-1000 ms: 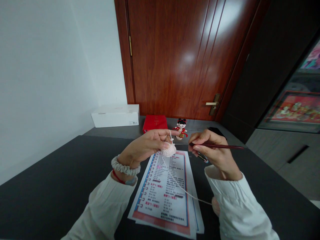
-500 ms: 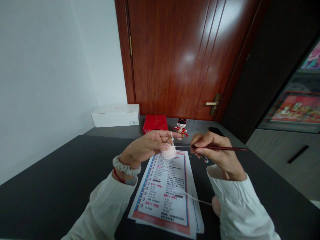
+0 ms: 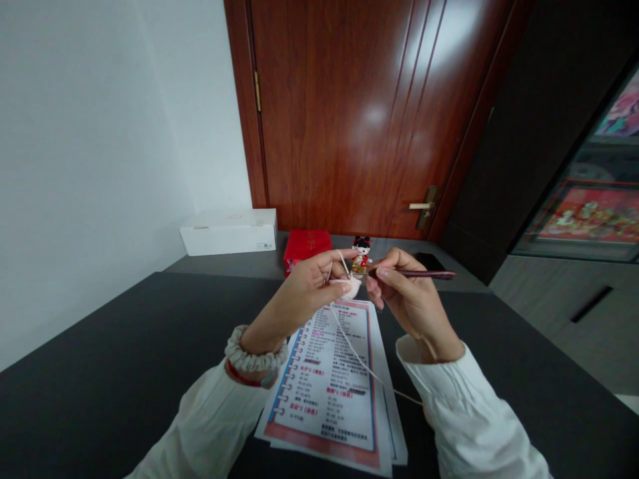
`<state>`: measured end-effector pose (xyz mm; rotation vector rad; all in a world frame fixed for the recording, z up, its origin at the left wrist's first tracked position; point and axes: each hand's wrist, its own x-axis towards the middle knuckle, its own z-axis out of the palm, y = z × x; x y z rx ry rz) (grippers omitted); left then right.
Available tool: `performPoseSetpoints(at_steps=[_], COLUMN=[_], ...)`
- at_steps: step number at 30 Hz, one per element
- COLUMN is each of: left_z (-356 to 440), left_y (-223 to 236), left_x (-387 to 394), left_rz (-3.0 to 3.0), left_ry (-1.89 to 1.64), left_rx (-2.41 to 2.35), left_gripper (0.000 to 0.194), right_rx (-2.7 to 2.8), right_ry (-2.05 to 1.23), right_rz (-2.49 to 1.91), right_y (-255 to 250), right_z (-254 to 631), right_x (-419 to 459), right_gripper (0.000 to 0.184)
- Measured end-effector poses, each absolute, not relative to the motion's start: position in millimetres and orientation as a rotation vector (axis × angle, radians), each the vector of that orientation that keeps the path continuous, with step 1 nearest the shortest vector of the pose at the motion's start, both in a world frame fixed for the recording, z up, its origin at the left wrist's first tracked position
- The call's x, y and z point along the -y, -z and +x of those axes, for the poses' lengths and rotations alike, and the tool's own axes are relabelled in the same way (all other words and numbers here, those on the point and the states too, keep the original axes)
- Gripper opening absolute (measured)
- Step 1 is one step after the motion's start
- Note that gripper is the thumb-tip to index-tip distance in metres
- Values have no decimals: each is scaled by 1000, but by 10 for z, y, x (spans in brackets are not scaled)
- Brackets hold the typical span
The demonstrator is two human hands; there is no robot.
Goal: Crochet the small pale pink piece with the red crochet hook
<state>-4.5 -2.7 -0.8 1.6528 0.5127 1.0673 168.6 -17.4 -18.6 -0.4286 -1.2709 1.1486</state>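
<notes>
Below yarn (image 3: 370, 373) — printed sheets (image 3: 344, 416) on black table (image 3: 124, 346); door (image 3: 339, 120) behind.

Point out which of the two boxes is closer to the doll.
The red box. It sits between the white box and the doll; the white one is farther left.

The crochet piece (image 3: 354, 287) is off-white, the hook handle (image 3: 432, 274) dark red, the scrunchie (image 3: 255, 352) grey, the door (image 3: 339, 126) reddish-brown with wood grain, the printed sheet (image 3: 344, 416) blue-and-pink bordered.

glossy reddish wood door (image 3: 349, 120), matt dark tabletop (image 3: 124, 346), printed paper sheets (image 3: 329, 399), soft pale yarn piece (image 3: 349, 289).
</notes>
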Motion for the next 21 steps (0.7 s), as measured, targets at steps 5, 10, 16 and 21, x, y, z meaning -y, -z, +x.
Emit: performPoseSetpoints(at_steps=[5, 10, 16, 21], left_z=[-54, -74, -53, -42], left_y=[13, 1, -4, -13], left_x=[-14, -4, -7, -13], left_rz=[1623, 1640, 1677, 1711], left_ry=[-1064, -1101, -1123, -1134], left_rx=[-516, -537, -599, -651], left_gripper=[47, 48, 50, 50], right_rx=[1271, 1391, 1533, 1602], right_ry=[-1109, -999, -778, -633], right_rz=[-448, -500, -575, -622], right_y=[170, 191, 195, 170], right_z=[1699, 1809, 1861, 1844], right_x=[183, 180, 238, 302], right_gripper=[18, 18, 13, 10])
